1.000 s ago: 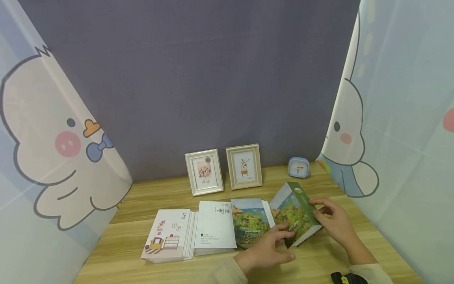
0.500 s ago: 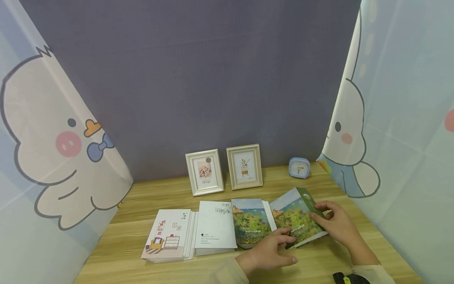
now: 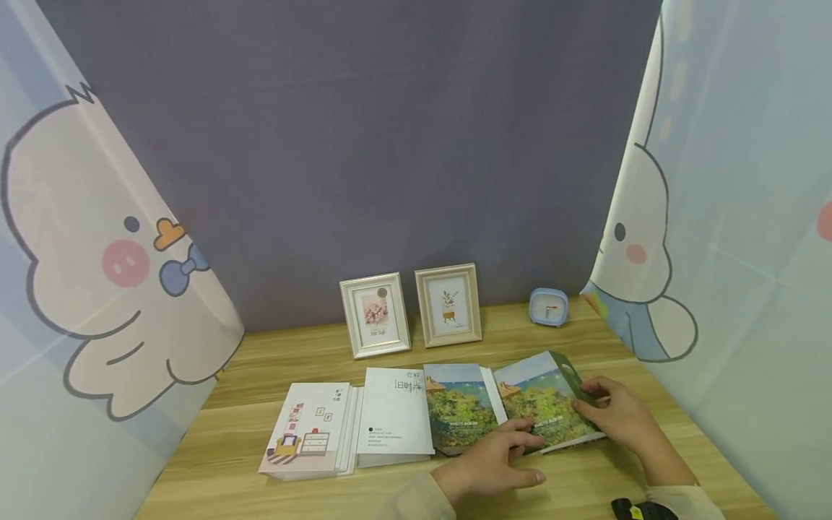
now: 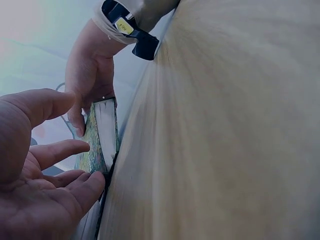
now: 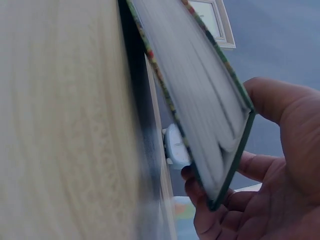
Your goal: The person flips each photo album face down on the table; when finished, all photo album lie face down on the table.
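A photo album [image 3: 539, 397] with a painted seaside garden on its cover lies at the right end of a row, its green spine side raised off the table. My right hand [image 3: 620, 415] grips it at the spine; in the right wrist view the thumb is on the album's [image 5: 192, 75] upper cover and fingers curl beneath. My left hand [image 3: 490, 458] has its fingertips at the near left corner of the same album, fingers loosely extended and thumb apart. Just left lies a matching photo album [image 3: 458, 408], its white page edges facing the held one.
Further left on the wooden table [image 3: 247, 404] lie a white book with Chinese lettering [image 3: 393, 412] and one with a furniture drawing [image 3: 308, 426]. Behind stand two picture frames [image 3: 375, 315] and a blue alarm clock [image 3: 548, 307]. Curtains enclose the table.
My right hand has lowered the spine side of the album, so its cover now lies flatter and faces up. The left hand has stayed nearly in place.
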`<state>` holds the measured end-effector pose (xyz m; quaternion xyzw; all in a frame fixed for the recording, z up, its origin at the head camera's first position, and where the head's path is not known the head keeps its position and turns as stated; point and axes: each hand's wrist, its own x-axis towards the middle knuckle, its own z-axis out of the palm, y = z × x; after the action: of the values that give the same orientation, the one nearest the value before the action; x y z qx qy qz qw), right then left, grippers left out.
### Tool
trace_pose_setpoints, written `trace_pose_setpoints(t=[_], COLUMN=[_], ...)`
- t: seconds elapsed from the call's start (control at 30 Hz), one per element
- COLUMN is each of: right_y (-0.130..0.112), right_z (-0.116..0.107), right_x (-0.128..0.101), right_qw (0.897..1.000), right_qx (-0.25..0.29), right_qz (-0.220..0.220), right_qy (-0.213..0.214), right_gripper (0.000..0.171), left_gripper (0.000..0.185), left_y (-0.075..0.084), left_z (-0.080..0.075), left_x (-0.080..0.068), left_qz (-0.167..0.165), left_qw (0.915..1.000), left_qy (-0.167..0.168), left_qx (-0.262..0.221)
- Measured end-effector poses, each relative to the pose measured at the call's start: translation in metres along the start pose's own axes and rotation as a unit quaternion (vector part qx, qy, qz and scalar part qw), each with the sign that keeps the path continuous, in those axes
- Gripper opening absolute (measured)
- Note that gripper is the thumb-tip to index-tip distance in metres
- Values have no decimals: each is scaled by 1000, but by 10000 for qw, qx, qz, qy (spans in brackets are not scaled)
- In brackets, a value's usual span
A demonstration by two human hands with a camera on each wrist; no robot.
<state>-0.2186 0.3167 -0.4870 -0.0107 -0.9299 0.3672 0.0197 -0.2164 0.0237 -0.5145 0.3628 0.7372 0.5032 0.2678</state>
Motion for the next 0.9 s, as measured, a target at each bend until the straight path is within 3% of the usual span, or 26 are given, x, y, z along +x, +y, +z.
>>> trace_pose_setpoints(t=[0.4,0.9], right_y=[7,6], right_z=[6,5], right_x=[2,4], right_qw=[9996,9995], right_qx=[-5,11], right_qz=[-146,-131], right_qy=[-237,-286], right_gripper=[48,47], left_gripper=[44,43], left_y=[0,6], left_z=[0,-1], left_x=[-1,-3], left_qz=[182,337], left_qw=[9998,9993], left_qy=[-37,-25], left_qx=[61,-175])
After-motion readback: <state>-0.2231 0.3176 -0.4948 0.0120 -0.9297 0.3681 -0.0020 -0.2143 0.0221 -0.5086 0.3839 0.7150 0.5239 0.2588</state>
